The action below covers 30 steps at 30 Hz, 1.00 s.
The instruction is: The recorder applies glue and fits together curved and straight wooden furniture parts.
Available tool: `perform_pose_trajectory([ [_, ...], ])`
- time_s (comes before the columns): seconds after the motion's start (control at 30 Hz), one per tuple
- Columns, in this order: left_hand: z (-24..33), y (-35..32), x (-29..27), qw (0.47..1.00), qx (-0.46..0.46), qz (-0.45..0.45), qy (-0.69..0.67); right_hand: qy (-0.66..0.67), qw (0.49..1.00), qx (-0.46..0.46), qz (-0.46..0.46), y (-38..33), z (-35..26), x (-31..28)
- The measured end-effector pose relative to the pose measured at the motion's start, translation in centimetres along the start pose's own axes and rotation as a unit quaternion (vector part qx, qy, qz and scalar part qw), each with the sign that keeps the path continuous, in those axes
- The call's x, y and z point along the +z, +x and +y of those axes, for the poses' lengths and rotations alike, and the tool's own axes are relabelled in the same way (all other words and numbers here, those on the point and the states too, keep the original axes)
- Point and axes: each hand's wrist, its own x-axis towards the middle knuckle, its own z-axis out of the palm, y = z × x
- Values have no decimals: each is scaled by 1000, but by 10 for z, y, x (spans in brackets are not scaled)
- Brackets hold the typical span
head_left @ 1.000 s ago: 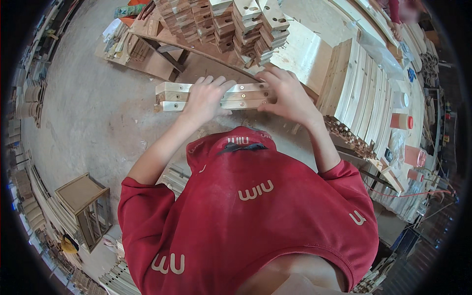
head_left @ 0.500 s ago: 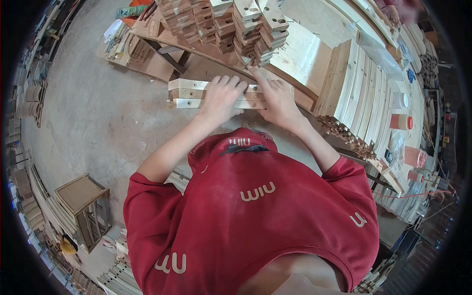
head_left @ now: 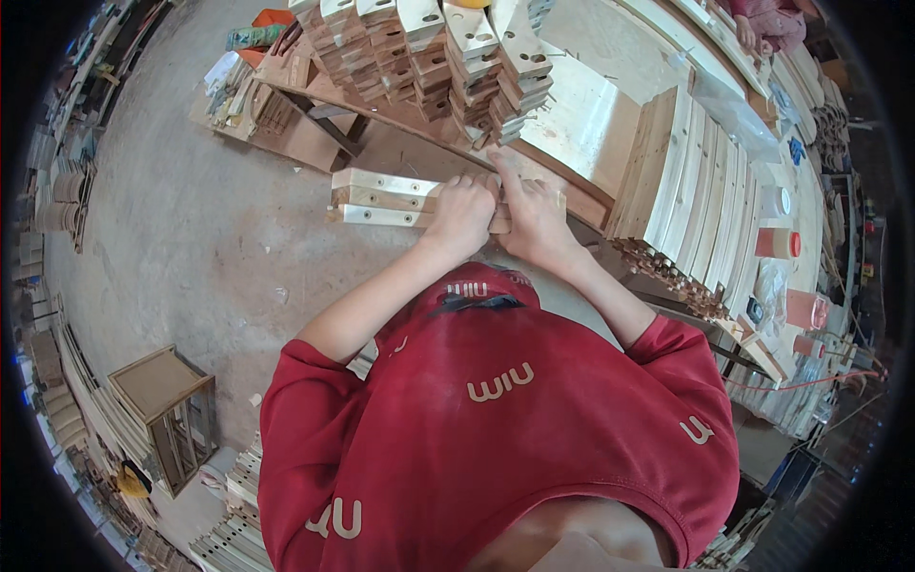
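Note:
A bundle of three pale wooden strips (head_left: 383,199) with small round holes along their faces is held up in front of me. My left hand (head_left: 461,214) is closed over the strips near their right part, with its fingers curled over the far edge. Right beside it, my right hand (head_left: 537,221) grips the right end, its index finger stretched out towards the bench and the thumb below. The two hands nearly touch. The strips' left ends stick out free over the floor, and their right ends are mostly hidden by my hands.
Beyond my hands a wooden bench (head_left: 410,133) carries tall stacks of curved wooden pieces (head_left: 419,57) with holes. At right stands a row of long wooden slats (head_left: 681,176), near a red-lidded jar (head_left: 779,243). A wooden frame stool (head_left: 164,386) stands at lower left. Another person's hand (head_left: 748,36) shows at top right.
My left hand has slid right along the strips, up against my right hand. The strips now slope slightly down to the right, and more of their left part is uncovered.

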Motion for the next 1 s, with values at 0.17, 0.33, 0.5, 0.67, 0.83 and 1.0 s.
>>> perform_pose_trajectory([
  [0.17, -15, -8, 2, 998, 35, -60, 12, 17, 1000, -15, -15, 2, 7, 20],
  [0.33, -25, -17, -1, 997, -1, -77, -21, 63, 994, 90, -6, 21, 37, -32],
  [0.5, -26, -14, -4, 995, -12, -103, 3, -14, 942, 305, 137, 74, 145, -21],
  [0.67, -29, -14, 2, 992, -43, -117, 0, -31, 941, 310, 136, 97, 174, 18],
  [0.83, -22, -7, -4, 991, -44, -124, 6, -52, 930, 325, 162, 94, 180, 22],
  [1.0, -23, -17, -4, 995, -49, -79, -22, -19, 947, 306, 97, 59, 137, -28],
])
